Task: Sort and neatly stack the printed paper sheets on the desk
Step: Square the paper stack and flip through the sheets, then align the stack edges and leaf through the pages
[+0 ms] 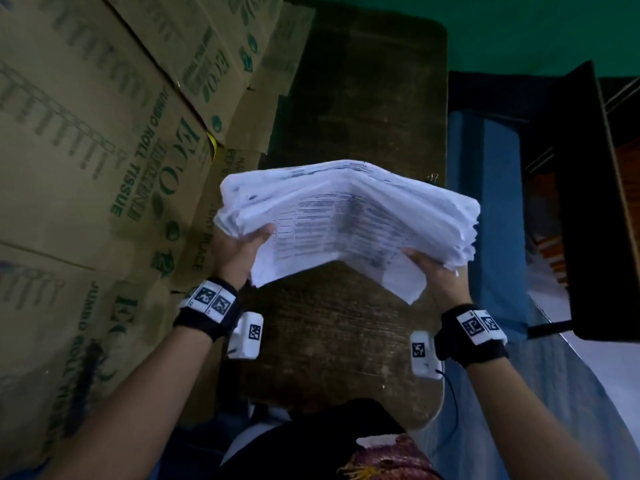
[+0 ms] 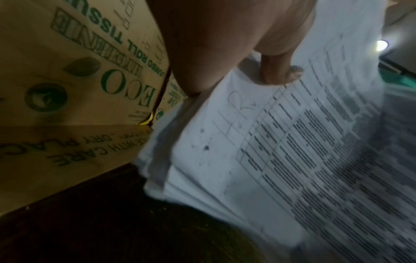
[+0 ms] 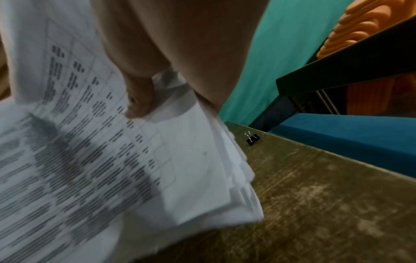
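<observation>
- You had one thick stack of printed sheets (image 1: 349, 216) up off the desk (image 1: 360, 109), mid-frame in the head view; sheet count too high to tell.
- Stack was bowed, centre humped up, both ends drooping toward your hands; edges ragged, not squared.
- Your left hand (image 1: 239, 252) gripped the stack's left end: thumb on top of the top sheet, fingers hidden under the paper.
- Left wrist view confirmed it: thumb (image 2: 281, 73) pressed on the top sheet's margin, just beside a printed table.
- Your right hand (image 1: 434, 271) gripped the right end the same way, thumb on top, fingers under and out of sight.
- Right wrist view: thumb (image 3: 139, 99) sat on the top sheet, a few sheet corners curled up just beside it.
- Top sheet carried a ruled table plus dense lines of text; print too blurred to read.
- One black binder clip (image 3: 253, 139) lay on the desk near its right edge, just past the stack's right end, apart from the paper.
- Cardboard boxes (image 1: 104, 150) filled the left of the head frame, at least three, green "ECO" and "JUMBO ROLL TISSUE" print, butted against the desk's left edge.
- Two wrist straps, one per wrist, each with white marker tags.
- Green wall (image 1: 519, 29) across the upper right of the head frame.
</observation>
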The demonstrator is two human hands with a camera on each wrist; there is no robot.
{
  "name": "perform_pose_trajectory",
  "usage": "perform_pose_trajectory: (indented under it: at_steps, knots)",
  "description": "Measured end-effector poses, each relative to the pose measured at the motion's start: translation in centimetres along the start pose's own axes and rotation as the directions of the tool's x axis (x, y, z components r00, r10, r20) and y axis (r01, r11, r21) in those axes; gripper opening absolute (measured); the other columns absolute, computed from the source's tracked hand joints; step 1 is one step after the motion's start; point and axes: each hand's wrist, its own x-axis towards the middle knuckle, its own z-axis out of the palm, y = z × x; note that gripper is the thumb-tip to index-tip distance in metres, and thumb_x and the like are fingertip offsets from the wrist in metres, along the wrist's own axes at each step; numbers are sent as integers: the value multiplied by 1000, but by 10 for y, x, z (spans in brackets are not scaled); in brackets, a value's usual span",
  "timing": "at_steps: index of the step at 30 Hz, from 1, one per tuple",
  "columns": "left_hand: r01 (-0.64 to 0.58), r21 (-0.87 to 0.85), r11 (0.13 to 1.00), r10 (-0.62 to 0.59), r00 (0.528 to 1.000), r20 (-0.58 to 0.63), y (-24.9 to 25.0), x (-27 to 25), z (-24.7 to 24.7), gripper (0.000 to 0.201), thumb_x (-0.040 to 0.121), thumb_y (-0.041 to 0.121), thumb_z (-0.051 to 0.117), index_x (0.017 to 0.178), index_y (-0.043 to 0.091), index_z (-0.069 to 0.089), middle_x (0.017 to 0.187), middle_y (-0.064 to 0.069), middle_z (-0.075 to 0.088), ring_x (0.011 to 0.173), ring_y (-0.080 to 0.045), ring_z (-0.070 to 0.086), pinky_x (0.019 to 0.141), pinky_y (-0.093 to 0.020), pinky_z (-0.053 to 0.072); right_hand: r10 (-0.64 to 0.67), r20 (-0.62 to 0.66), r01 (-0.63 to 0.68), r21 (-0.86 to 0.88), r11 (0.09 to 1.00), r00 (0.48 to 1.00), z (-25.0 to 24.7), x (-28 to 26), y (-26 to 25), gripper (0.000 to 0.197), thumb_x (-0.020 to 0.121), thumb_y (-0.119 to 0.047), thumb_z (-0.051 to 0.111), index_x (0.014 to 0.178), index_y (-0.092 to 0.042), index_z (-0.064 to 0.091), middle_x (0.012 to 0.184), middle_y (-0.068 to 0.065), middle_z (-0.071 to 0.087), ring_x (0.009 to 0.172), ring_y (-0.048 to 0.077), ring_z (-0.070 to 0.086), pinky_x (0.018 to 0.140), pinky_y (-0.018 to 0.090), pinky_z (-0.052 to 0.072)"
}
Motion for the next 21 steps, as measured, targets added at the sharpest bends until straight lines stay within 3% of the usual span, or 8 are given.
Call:
perform_pose_trajectory:
  at_steps: [3,5,8,10,12,16,18,21]
  knots:
    - [34,44,998,-35,999,34,-17,1,-2,54,60,31,86,107,20,62,106,10,65,96,-2,63,83,-18,50,145,37,-138,-142,980,989,-9,-1,14,70,67,-40,85,124,-8,59,124,6,63,110,16,60,98,32,47]
    - [119,130,984,-132,986,100,-30,4,-7,48,62,18,87,104,24,63,103,13,67,100,-10,64,91,-30,49,-17,113,51,-304,951,993,-13,0,21,44,72,-16,83,111,-5,66,111,9,70,103,20,64,94,36,49]
    - [51,206,977,-103,962,254,-44,9,-11,44,61,4,79,99,19,63,87,21,72,88,1,66,81,-28,51,-38,175,65,-151,986,984,-12,-2,21,40,64,-4,73,102,-11,62,88,-18,74,82,-3,67,75,19,52]
    - [-4,214,977,-55,961,271,-42,15,-14,45,59,9,73,102,13,63,96,8,71,95,-11,66,83,-35,54,-36,158,52,-96,994,987,-11,2,25,38,63,-2,68,99,-14,61,83,-23,72,76,-8,64,69,12,50]
    - [-60,207,977,-2,959,283,-46,24,-14,48,61,2,70,108,5,60,105,-9,65,100,-19,63,88,-38,53,-23,142,38,-107,993,990,-9,6,30,38,63,0,67,99,-8,62,84,-16,73,77,-4,65,70,15,51]
    - [177,219,960,-217,960,175,-44,25,2,33,62,13,67,95,13,63,101,-10,65,102,-29,63,93,-45,50,-78,109,99,-211,972,991,8,11,30,18,75,17,66,92,16,62,96,29,66,76,6,64,63,5,45]
    - [178,144,973,-194,976,101,-38,26,6,24,66,8,70,86,20,63,93,-3,66,89,-10,67,86,-35,50,-122,92,137,-177,975,988,13,14,24,10,77,20,63,86,16,63,90,30,66,63,-14,57,59,3,43]
    - [121,108,987,-134,984,117,-28,26,0,31,75,-8,67,89,19,62,90,8,63,72,14,62,73,-16,50,-174,111,190,-147,971,978,5,15,15,19,79,8,67,97,1,64,87,8,65,69,-19,59,66,2,44]
